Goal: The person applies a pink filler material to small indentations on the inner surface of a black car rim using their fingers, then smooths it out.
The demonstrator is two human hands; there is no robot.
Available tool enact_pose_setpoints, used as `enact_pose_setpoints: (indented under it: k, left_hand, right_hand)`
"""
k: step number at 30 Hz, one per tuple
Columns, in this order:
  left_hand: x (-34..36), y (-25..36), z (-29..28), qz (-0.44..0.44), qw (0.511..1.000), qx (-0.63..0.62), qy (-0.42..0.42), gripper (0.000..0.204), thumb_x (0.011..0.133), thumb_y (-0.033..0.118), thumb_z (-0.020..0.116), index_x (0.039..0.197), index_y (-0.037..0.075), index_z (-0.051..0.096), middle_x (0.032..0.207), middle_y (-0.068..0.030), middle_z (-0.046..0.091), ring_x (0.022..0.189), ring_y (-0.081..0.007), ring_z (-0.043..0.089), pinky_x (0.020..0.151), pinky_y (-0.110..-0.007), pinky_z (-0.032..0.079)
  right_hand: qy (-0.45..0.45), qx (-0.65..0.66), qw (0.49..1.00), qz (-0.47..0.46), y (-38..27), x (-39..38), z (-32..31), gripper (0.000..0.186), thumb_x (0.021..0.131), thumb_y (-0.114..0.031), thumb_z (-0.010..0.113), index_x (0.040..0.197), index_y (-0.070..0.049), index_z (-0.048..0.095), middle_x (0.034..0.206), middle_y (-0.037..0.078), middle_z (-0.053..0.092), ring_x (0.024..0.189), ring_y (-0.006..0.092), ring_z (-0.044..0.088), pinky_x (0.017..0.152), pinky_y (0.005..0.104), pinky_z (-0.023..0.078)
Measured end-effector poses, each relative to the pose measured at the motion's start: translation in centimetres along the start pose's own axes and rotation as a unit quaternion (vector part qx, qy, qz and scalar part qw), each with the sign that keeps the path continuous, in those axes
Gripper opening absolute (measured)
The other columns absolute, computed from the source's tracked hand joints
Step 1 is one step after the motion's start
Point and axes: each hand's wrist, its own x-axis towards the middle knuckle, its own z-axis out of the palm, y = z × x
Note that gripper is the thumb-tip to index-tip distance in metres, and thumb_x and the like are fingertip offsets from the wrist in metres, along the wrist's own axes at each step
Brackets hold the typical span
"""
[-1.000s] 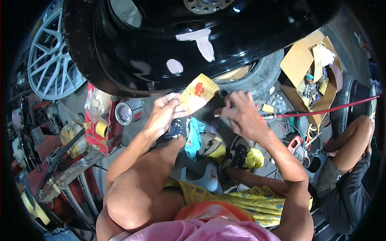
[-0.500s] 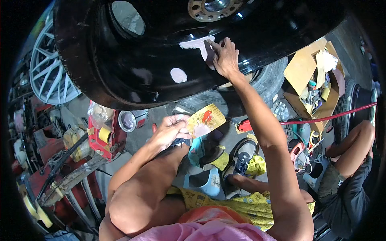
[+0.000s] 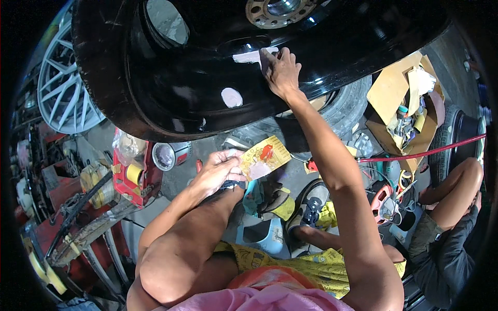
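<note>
A glossy black wheel [image 3: 171, 103] with a bolt-holed hub [image 3: 282, 11] fills the top of the view. Pale pink paste lies on it as a round patch [image 3: 231, 97] and a longer streak [image 3: 246, 57]. My right hand [image 3: 281, 72] reaches up to the streak's right end. Its index finger lies against the surface there, the others bent and apart, and the palm side is hidden. Lower down, my left hand [image 3: 220, 168] pinches a yellow printed card [image 3: 275, 155] by its left edge. A dab of the same paste [image 3: 259, 170] sits on the card.
Under the wheel lies a tyre [image 3: 342, 116]. An open cardboard box [image 3: 391, 88] of supplies stands right, with a red hose [image 3: 425, 154] below it. Left are a paste tin [image 3: 164, 156], a red toolbox [image 3: 136, 176] and a silver rim [image 3: 62, 88]. Another person's leg [image 3: 456, 194] is far right.
My right hand has shifted slightly left, now covering the part of the paste running down from the streak. My left hand keeps the card in nearly the same place.
</note>
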Motion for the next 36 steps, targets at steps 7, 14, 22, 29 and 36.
enact_pose_setpoints:
  k: [7,14,22,29,36]
  left_hand:
    - [0.0,0.0,-0.1,-0.007,1.000,-0.002,-0.001,0.024,0.100,0.007,0.052,0.117,-0.008,0.058,0.108,-0.0193,0.067,0.089,-0.0237,0.072,0.074,-0.034,0.063]
    - [-0.1,-0.3,-0.4,0.003,1.000,-0.021,-0.018,0.022,0.101,0.008,0.052,0.117,-0.006,0.058,0.107,-0.0172,0.068,0.089,-0.0232,0.071,0.076,-0.035,0.062]
    - [0.0,-0.1,-0.1,-0.002,1.000,0.006,-0.018,0.023,0.101,0.008,0.051,0.117,-0.007,0.058,0.106,-0.0163,0.067,0.085,-0.0216,0.071,0.075,-0.034,0.062]
    - [0.2,-0.5,-0.5,0.003,1.000,0.005,-0.020,0.023,0.100,0.007,0.052,0.116,-0.008,0.058,0.106,-0.0171,0.067,0.088,-0.0223,0.071,0.077,-0.035,0.063]
    - [0.2,-0.6,-0.6,-0.003,1.000,0.003,-0.020,0.022,0.100,0.006,0.052,0.116,-0.008,0.058,0.108,-0.0179,0.066,0.087,-0.0223,0.070,0.076,-0.035,0.063]
  right_hand:
    - [-0.023,-0.055,0.998,-0.036,-2.0,-0.3,0.2,0.058,0.081,-0.016,0.069,0.137,-0.025,0.057,0.116,0.011,0.047,0.108,0.0296,0.047,0.086,0.0458,0.039]
    - [-0.026,-0.156,0.983,-0.089,-0.9,0.2,-0.4,0.062,0.082,-0.014,0.067,0.139,-0.034,0.055,0.121,0.008,0.045,0.110,0.0269,0.044,0.089,0.0441,0.036]
    - [-0.018,-0.188,0.979,-0.071,0.1,0.9,-0.5,0.056,0.081,-0.015,0.068,0.134,-0.031,0.059,0.119,0.008,0.044,0.109,0.0263,0.043,0.087,0.0437,0.036]
    - [-0.038,-0.082,0.991,-0.100,-2.5,0.4,-0.5,0.053,0.082,-0.013,0.067,0.133,-0.028,0.060,0.121,0.010,0.045,0.111,0.0283,0.044,0.088,0.0443,0.038]
    - [-0.008,-0.146,0.985,-0.089,-0.2,0.9,-0.4,0.054,0.082,-0.013,0.069,0.132,-0.031,0.061,0.123,0.009,0.043,0.111,0.0274,0.044,0.088,0.0443,0.038]
